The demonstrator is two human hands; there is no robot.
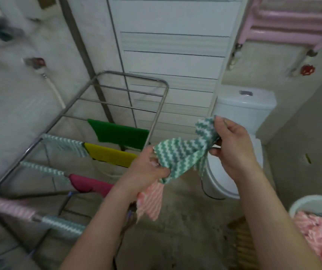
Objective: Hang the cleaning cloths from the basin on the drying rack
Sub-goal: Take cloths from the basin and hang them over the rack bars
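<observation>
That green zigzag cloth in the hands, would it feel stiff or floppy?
Probably floppy: the green cloth sags and bunches between left hand and right hand. Likely light: finger pinches hold it up. It might tangle with the pink cloth below.

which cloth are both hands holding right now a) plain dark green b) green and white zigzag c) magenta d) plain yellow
b: the left hand and right hand both grip the green and white zigzag cloth, while the yellow cloth, dark green cloth and magenta cloth hang on the drying rack.
</observation>
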